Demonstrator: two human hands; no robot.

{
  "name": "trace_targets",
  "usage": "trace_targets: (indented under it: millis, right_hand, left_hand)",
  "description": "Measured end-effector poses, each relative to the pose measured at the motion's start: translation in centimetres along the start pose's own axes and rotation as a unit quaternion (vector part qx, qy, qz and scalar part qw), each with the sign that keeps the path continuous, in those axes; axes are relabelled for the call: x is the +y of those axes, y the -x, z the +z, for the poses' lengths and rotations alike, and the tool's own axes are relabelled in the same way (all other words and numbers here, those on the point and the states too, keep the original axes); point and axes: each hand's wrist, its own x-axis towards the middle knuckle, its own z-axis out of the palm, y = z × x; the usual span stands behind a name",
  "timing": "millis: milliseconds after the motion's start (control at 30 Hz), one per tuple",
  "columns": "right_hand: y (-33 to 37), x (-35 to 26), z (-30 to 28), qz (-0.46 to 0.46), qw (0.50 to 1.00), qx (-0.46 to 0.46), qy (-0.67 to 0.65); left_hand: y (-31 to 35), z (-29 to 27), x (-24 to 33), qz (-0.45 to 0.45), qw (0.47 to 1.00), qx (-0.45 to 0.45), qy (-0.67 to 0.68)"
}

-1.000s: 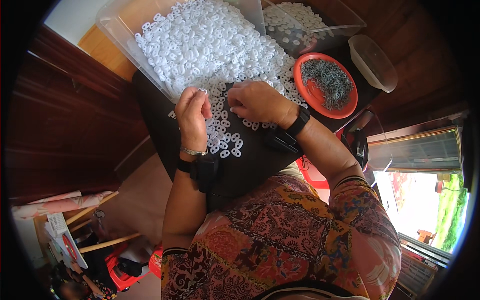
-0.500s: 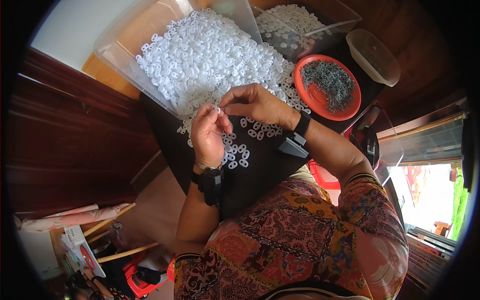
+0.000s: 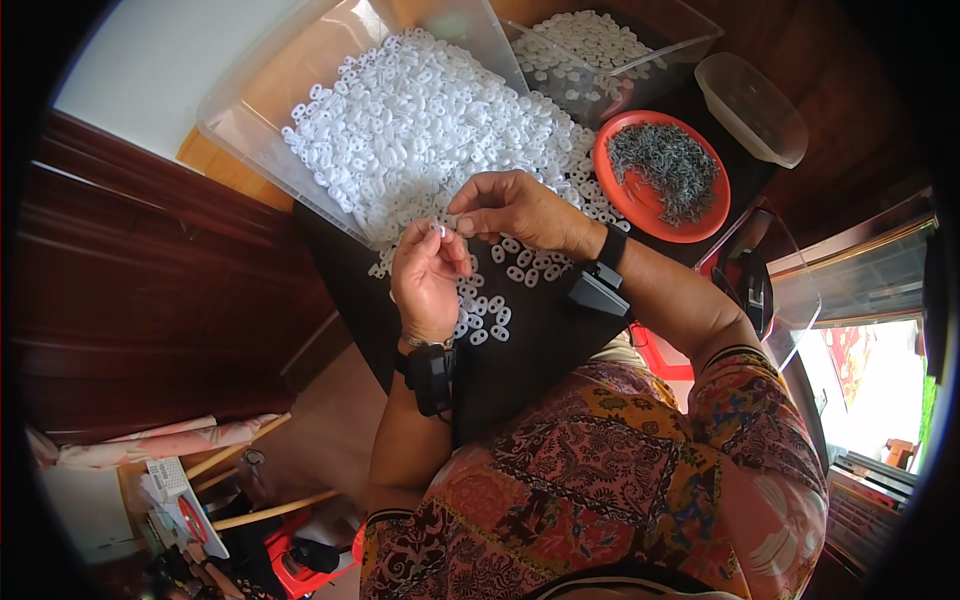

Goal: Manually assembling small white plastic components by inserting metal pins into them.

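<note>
My left hand [image 3: 428, 285] is closed in a pinch around a small white plastic piece [image 3: 438, 230], held up at the fingertips. Beside it my right hand [image 3: 520, 212] curls its thumb and forefinger together, close to that piece. Whatever lies between the right fingertips is too small to make out. Under and behind both hands spreads a large heap of white two-hole plastic pieces [image 3: 430, 120], spilling from a tipped clear bin [image 3: 240, 130]. Several loose pieces [image 3: 485, 315] lie on the dark tabletop [image 3: 530, 340] next to my left wrist.
An orange-red plate [image 3: 640, 215] with a pile of small grey metal parts [image 3: 670, 170] stands to the right. Behind it are a clear box [image 3: 690, 45] with more white pieces and a translucent tub [image 3: 750, 110]. Dark wood panels [image 3: 150, 290] rise at the left.
The whole view has shifted slightly. My right fingertips have drawn a little away from my left ones, while the white piece stays in my left fingers.
</note>
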Motion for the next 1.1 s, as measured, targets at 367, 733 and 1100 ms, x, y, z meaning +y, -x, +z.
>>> trace_targets:
  millis: [367,733,1100]
  right_hand:
    - [-0.1,-0.4,-0.9,0.008,0.997,0.023,-0.067]
    - [0.0,-0.7,-0.9,0.003,0.998,0.025,-0.052]
    - [-0.1,-0.3,-0.8,-0.03,0.999,0.016,0.019]
  left_hand:
    - [0.3,1.0,-0.2,0.033,0.972,0.071,-0.221]
    - [0.4,1.0,-0.3,0.027,0.966,0.065,-0.248]
    - [0.4,0.8,-0.4,0.013,0.965,0.07,-0.251]
